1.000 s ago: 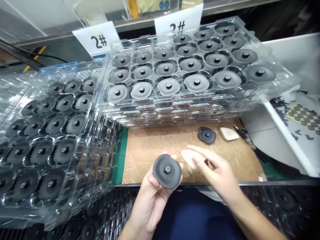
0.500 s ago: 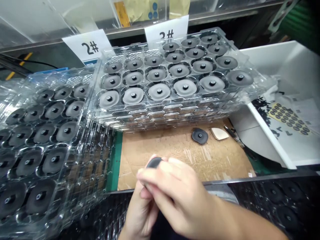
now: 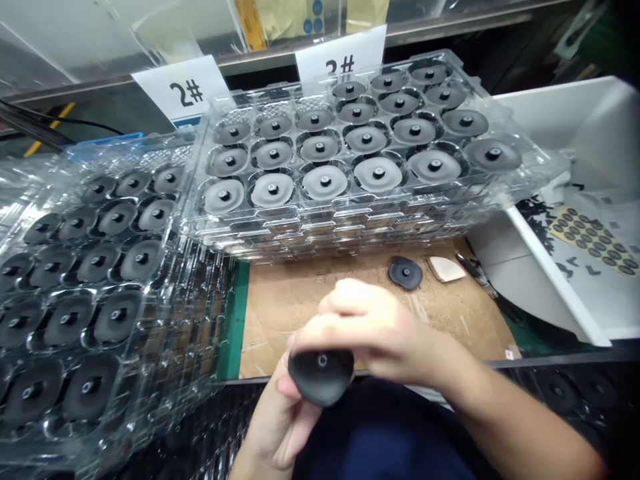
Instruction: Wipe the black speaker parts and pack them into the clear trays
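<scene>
Our left grip (image 3: 280, 421) holds a black disc (image 3: 321, 381); for our right grip (image 3: 373, 327), we cannot tell. Cardboard (image 3: 277, 297) lies on our green bench (image 3: 234, 320), a shelf (image 3: 100, 88) behind.

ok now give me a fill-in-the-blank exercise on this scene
1. The held disc, in the left hand, is coloured ____.
2. The loose disc lies on brown ____.
3. In view, the pale wedge lies to the loose disc's ____.
4. The leftmost paper sign reads ____.

Missing words: black; cardboard; right; 2#.
</scene>
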Demonstrator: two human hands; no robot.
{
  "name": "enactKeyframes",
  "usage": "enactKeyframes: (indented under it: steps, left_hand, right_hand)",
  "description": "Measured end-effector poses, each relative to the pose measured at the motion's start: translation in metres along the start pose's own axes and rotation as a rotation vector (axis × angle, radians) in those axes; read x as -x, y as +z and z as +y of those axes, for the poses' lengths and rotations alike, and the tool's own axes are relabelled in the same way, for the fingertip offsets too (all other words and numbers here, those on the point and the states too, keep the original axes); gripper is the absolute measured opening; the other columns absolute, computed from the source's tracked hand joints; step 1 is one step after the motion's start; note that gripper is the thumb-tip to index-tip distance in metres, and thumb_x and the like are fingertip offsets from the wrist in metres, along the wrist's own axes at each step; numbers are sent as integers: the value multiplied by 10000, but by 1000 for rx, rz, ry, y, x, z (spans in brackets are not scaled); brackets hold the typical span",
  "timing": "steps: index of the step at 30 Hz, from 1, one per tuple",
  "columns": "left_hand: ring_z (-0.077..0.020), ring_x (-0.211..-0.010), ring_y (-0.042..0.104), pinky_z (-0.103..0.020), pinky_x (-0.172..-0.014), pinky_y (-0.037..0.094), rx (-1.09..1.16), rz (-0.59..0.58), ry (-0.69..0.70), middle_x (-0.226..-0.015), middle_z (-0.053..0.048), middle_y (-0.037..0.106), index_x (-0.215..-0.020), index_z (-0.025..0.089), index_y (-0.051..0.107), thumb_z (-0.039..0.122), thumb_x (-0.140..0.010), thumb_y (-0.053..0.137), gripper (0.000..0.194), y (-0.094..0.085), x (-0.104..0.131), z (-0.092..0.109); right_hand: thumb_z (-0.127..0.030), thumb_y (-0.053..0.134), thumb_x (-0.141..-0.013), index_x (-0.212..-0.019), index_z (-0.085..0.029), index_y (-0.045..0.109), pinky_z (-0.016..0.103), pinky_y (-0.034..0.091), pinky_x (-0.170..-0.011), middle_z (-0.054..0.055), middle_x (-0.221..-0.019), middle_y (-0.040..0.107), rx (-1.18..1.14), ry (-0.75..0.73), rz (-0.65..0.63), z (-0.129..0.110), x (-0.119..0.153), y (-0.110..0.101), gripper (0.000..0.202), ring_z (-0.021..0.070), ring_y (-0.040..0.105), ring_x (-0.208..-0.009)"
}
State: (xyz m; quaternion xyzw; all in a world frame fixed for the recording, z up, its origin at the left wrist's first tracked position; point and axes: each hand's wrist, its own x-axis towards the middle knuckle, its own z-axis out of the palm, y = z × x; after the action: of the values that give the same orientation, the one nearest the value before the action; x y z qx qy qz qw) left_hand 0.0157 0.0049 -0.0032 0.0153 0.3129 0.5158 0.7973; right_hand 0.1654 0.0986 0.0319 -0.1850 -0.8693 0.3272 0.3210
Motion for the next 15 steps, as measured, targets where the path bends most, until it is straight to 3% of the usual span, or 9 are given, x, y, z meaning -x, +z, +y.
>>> enactKeyframes:
  steps: [3,5,10,12,15]
  left_hand:
    - [-230,-1058,589,-291,-913,467,60,-38,6,-1138,-20,655,-1049,286,649,411,-626,691,443,-2,2,1]
    - [-251,-1085,570,-295,-909,469,88,-69,7,-1177,-22,633,-1106,315,611,444,-600,688,528,-4,3,1]
    - [-237,-1050,595,-301,-882,489,73,-21,-62,-1154,-8,646,-1048,329,642,423,-609,689,451,-3,2,5]
    - [-242,-1049,595,-306,-875,494,58,-5,-90,-1143,-11,652,-1045,324,645,419,-591,704,468,0,2,6]
    - [-252,-1023,609,-312,-866,498,41,-19,-105,-1119,-17,664,-1032,307,656,415,-579,720,470,6,2,4]
  right_hand:
    - [-166,403,-916,-1102,-178,602,261,440,-738,54,-885,607,31,372,150,18,20,14,273,134,546,-814]
    - [-176,403,-922,-1155,-200,565,275,456,-778,56,-961,620,3,560,134,23,44,31,284,135,569,-871]
    - [-169,468,-869,-1001,-182,641,290,510,-682,43,-835,665,-21,641,7,31,95,70,218,162,626,-768]
    - [-162,449,-874,-1004,-177,634,303,510,-714,50,-880,674,-9,671,38,31,96,64,226,171,634,-809]
    - [-186,410,-907,-1106,-196,565,321,459,-840,59,-1079,634,39,716,190,14,74,31,252,176,586,-983]
